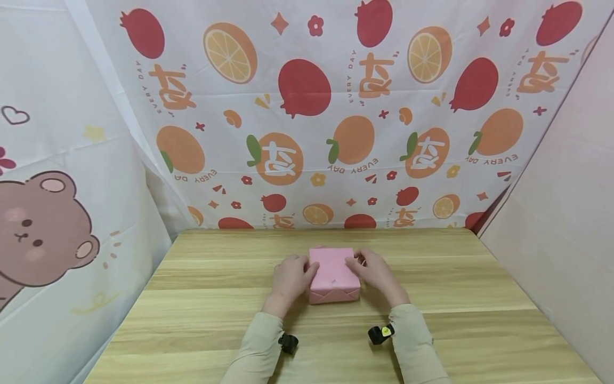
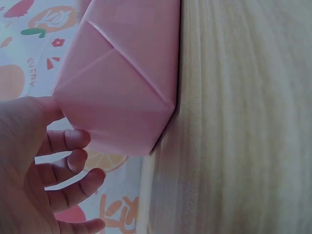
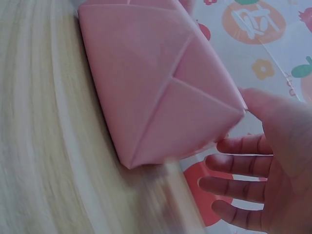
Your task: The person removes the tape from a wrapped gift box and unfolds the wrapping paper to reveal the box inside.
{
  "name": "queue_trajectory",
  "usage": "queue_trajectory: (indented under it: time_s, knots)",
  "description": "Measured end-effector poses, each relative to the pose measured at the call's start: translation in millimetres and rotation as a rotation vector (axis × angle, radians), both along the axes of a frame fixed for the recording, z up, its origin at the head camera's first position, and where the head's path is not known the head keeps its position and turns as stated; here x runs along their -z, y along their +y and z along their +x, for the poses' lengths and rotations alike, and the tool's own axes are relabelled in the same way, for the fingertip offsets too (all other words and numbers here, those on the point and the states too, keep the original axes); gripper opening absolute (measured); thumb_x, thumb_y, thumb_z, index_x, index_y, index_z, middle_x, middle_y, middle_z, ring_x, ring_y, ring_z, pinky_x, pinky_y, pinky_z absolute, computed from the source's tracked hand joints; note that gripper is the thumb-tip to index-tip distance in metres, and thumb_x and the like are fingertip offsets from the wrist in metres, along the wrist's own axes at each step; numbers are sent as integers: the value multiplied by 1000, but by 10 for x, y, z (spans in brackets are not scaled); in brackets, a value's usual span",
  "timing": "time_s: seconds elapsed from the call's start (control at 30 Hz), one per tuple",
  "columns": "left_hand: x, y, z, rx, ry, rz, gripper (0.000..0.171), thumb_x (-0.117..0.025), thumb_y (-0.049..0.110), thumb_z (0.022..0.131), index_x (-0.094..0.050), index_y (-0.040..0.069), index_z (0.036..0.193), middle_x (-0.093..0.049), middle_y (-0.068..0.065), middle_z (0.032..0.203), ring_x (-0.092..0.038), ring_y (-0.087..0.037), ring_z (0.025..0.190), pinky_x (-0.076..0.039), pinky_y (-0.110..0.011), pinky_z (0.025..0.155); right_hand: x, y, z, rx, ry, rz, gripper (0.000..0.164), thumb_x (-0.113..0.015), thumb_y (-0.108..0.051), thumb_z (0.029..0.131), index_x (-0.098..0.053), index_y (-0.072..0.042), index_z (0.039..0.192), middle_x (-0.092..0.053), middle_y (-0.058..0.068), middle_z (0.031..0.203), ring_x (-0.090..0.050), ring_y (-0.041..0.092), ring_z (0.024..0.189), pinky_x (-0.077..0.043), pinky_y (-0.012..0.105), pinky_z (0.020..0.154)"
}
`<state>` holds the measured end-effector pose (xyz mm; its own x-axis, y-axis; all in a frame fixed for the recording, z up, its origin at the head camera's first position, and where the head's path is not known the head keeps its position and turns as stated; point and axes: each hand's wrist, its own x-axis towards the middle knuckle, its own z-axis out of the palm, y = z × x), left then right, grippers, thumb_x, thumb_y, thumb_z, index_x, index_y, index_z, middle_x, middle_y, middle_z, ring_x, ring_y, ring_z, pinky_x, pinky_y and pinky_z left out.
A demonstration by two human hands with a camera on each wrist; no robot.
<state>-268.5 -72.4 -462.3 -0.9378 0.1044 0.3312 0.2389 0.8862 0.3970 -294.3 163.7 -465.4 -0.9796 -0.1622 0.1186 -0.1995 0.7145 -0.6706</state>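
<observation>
Nearest are two pale beige sleeves, the left sleeve and the right sleeve, each with a small black device at its inner side; the right device bears a yellow patch, while the left device looks all black.

Past the cuffs, the left hand holds the pink box at its left side toward the far corner, thumb along the top edge and index fingertip against the paper, the other fingers loosely bent and spread. The right hand holds the opposite side in much the same way, thumb over the top edge, index finger by the far corner, the rest of the fingers apart.

The box sits between the hands on the far half of the wooden table. It is a low block wrapped in smooth, plain pink paper. Its top is flat, with a small pale mark close to the near edge. The near side shows slanting folds, and both wrist views show diagonal creases meeting on a side, like an envelope's back.

Behind the table hangs a white cloth printed with oranges and red fruit; a bear decorates the left wall.
</observation>
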Motion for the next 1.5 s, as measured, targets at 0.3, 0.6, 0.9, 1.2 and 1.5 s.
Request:
queue_trajectory:
  time_s: [0.3,0.6,0.9,1.2,1.5]
  knots:
    - [20,2,0,-18,-27,-7,42,-61,50,91,-51,20,64,-48,4,65,-44,-13,61,-37,-32,60,11,-60,9,68,39,66,34,-68,-44,89,-62,-14,104,-57,-1,78,-50,14,68,-39,27,58]
    - [11,6,18,-39,-45,27,34,-63,51,89,-57,18,79,-58,-1,82,-59,-21,81,-46,-43,71,5,-113,29,47,215,74,16,-70,-28,90,-61,-15,89,-56,3,92,-52,17,81,-46,32,69]
    - [-11,11,32,-50,-76,49,39,-62,51,89,-64,14,99,-64,-5,97,-63,-27,96,-49,-48,76,19,-130,27,69,325,62,14,-68,-16,89,-60,-13,78,-58,5,94,-54,19,83,-48,36,73]
    - [-14,2,26,-45,-76,63,41,-63,50,90,-65,12,106,-65,-7,101,-64,-29,98,-51,-50,77,-18,-49,29,158,297,72,10,-67,-16,86,-61,-11,79,-58,6,94,-54,18,78,-47,34,67]
    - [-6,1,18,-45,-96,77,43,-62,51,90,-65,12,109,-65,-6,101,-64,-29,97,-52,-47,77,-16,-6,12,171,248,70,8,-65,-16,87,-61,-11,82,-57,6,94,-57,21,86,-50,37,75]
